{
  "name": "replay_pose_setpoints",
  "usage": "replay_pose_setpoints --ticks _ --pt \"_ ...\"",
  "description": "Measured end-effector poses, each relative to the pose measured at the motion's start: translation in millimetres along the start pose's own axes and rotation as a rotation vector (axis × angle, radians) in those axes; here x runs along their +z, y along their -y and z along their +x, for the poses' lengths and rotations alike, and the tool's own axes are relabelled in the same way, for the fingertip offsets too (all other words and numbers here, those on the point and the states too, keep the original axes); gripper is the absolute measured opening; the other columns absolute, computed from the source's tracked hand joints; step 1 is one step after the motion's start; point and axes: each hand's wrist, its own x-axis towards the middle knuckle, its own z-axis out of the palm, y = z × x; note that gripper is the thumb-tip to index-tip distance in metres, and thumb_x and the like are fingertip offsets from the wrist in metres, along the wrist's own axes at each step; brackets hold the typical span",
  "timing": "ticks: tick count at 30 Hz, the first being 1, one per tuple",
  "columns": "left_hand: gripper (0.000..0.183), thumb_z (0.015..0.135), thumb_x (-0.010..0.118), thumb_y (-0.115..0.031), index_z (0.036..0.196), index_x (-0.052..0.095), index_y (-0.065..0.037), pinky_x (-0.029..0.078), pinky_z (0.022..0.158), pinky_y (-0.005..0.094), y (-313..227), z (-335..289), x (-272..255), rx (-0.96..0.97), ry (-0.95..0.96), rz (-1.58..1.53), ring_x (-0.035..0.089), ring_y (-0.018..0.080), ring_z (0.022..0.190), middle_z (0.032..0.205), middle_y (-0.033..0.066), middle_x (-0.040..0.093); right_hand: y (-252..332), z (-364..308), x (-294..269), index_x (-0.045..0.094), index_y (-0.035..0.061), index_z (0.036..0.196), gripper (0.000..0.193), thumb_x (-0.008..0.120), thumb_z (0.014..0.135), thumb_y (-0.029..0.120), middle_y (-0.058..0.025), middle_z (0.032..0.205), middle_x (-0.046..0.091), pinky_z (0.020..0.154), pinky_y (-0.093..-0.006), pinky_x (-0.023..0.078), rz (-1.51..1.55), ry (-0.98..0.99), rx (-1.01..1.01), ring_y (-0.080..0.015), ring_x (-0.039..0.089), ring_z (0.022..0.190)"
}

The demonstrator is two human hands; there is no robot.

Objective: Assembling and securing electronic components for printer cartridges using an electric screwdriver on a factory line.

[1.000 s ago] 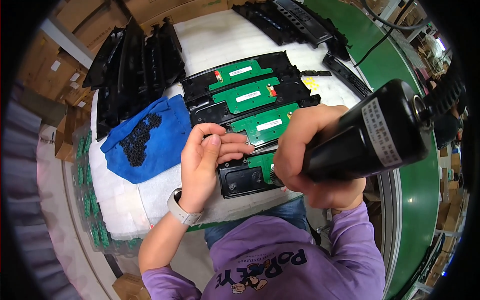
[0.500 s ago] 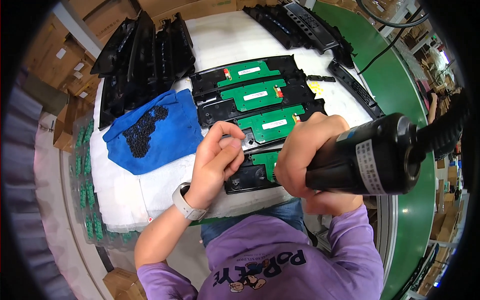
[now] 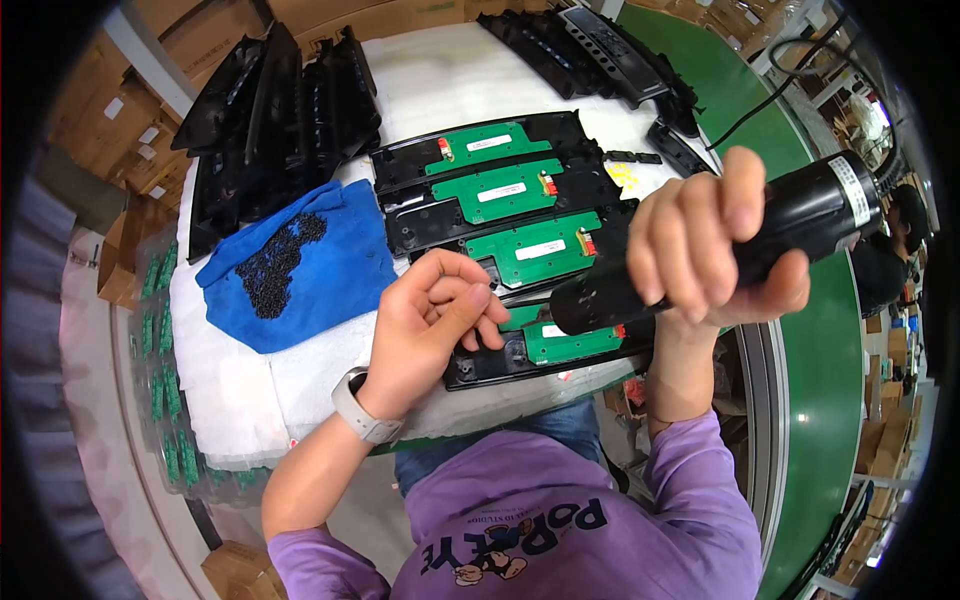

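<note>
At frame centre, the left hand (image 3: 432, 322) pinches its fingertips over the nearest black housing with a green circuit board (image 3: 560, 345). The right hand (image 3: 700, 250) grips a black electric screwdriver (image 3: 730, 250) angled down onto it. Centre-left, a blue cloth (image 3: 300, 265) holds black screws (image 3: 275, 262).

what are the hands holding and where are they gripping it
The right hand grips a black electric screwdriver around the middle of its barrel. The left hand pinches something too small to identify.
</note>
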Motion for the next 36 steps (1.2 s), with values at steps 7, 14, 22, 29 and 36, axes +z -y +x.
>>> replay_pose_setpoints --ticks 7,14,22,29,36 --pt "0.010 0.090 0.053 -0.007 0.095 0.049 0.000 0.050 0.066 0.0234 -8.9 -0.6 -0.6 -0.121 0.220 -0.003 0.067 0.0205 0.085 0.094 0.0161 0.066 -2.2 -5.9 -11.2 0.046 0.0059 0.109 0.038 0.050 0.090 0.038 -0.0012 0.070 0.050 0.063 -0.0334 0.044 0.065 -0.060 -0.127 -0.0132 0.050 0.054" --pt "0.009 0.088 0.055 -0.001 0.093 0.049 0.001 0.052 0.069 0.0251 -8.1 -0.8 0.3 -0.132 0.226 -0.016 0.066 0.0216 0.085 0.092 0.0178 0.066 -8.9 -5.2 0.5 0.045 0.0062 0.102 0.034 0.053 0.087 0.035 -0.0001 0.064 0.050 0.057 -0.0306 0.045 0.019 -0.135 -0.084 -0.0112 0.049 0.049" --pt "0.010 0.085 0.055 0.004 0.092 0.048 0.003 0.053 0.075 0.0282 -7.9 -1.8 1.3 -0.111 0.223 -0.043 0.066 0.0233 0.087 0.091 0.0199 0.065 -14.4 -6.3 10.7 0.047 0.0045 0.099 0.028 0.044 0.088 0.030 -0.0026 0.061 0.046 0.050 -0.0333 0.044 0.025 -0.402 -0.100 -0.0130 0.043 0.043" --pt "0.012 0.084 0.056 0.006 0.093 0.048 0.003 0.053 0.073 0.0267 -10.0 -2.8 2.3 -0.053 0.134 -0.035 0.067 0.0251 0.085 0.090 0.0205 0.065 -17.5 -4.5 18.7 0.049 0.0053 0.096 0.026 0.043 0.090 0.029 -0.0025 0.060 0.047 0.052 -0.0336 0.043 0.067 -0.655 -0.177 -0.0136 0.042 0.043" --pt "0.019 0.088 0.054 -0.002 0.105 0.047 0.001 0.048 0.080 0.0285 -6.0 1.0 8.0 0.120 0.108 -0.002 0.060 0.0226 0.100 0.112 0.0189 0.057 -4.3 -2.1 10.8 0.049 0.0026 0.095 0.025 0.045 0.088 0.026 -0.0029 0.059 0.046 0.049 -0.0314 0.041 0.150 -0.546 -0.068 -0.0123 0.041 0.042"
